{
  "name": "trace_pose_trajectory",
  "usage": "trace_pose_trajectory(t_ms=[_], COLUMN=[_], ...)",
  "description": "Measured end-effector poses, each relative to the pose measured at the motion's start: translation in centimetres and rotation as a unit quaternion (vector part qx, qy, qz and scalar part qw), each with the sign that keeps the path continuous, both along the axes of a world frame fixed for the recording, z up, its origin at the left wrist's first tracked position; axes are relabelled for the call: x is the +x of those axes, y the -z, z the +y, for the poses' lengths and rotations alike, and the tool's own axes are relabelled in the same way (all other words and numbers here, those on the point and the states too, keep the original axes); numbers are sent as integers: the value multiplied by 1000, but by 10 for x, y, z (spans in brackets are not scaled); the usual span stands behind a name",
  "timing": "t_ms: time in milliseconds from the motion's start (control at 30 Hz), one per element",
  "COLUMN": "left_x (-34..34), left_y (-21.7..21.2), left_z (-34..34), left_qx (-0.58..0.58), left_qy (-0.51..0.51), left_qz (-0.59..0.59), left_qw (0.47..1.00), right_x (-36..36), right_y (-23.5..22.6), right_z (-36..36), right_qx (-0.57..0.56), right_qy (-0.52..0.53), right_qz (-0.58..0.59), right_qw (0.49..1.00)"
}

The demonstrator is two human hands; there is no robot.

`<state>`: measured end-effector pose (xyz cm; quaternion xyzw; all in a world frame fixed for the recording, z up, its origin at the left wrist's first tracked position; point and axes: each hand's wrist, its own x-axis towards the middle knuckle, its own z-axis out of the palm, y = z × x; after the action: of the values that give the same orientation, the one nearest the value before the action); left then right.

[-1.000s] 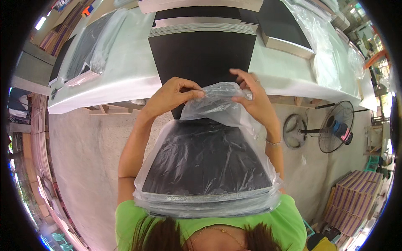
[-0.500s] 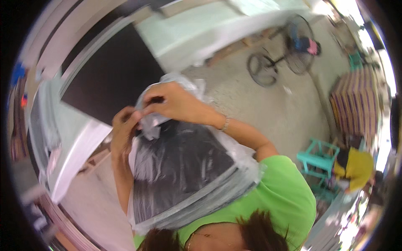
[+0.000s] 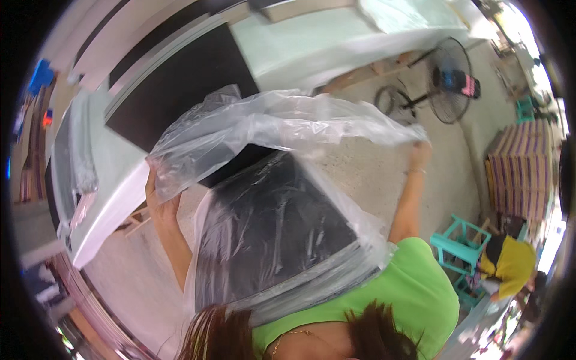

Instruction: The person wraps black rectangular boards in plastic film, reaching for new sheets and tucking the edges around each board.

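A length of clear plastic film [image 3: 288, 123] is stretched wide between my two hands. My left hand [image 3: 163, 201] grips its left end, with some fingers hidden by the film. Out to the right, my right hand [image 3: 419, 157] is closed on the other end, a little blurred. Against my body leans a flat dark panel [image 3: 282, 225] in a clear plastic wrapping, its far edge just below the stretched film. Whether the film and the wrapping are one piece, I cannot tell.
Another black panel [image 3: 186, 84] lies on the pale covered table [image 3: 300, 42] ahead. A standing fan [image 3: 451, 81] is at the far right. Nearer are a striped cloth-covered block [image 3: 521, 170], a turquoise stool [image 3: 459, 243] and a person in yellow [image 3: 510, 264].
My hands were close together, fingering bunched plastic above the panel. They have parted, my right hand swinging far to the right, and the film is now spread between them.
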<state>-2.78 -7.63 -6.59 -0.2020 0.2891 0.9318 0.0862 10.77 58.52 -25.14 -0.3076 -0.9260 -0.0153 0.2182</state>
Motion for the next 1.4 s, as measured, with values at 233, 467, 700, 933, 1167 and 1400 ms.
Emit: trace_pose_trajectory(t_ms=[233,467,700,933,1167,1400], left_x=[8,15,23,23,22,22], left_y=[-33,-65,-73,-72,-57,-53], left_z=[36,79,86,85,86,83], left_qx=[-183,-278,-276,-253,-175,-178], left_qy=[107,223,247,237,248,229], left_qz=[122,156,181,176,191,181], left_qw=[970,921,911,921,933,940], right_x=[-87,-137,-127,-129,-130,-131], right_y=[-152,-262,-296,-272,-269,-260], right_z=[-43,-299,-375,-385,-394,-391], right_qx=[-686,-508,-371,-316,-346,-487], right_qy=[-226,-429,-673,-701,-699,-683], right_qz=[412,147,27,93,94,82], right_qw=[555,732,639,632,620,539])
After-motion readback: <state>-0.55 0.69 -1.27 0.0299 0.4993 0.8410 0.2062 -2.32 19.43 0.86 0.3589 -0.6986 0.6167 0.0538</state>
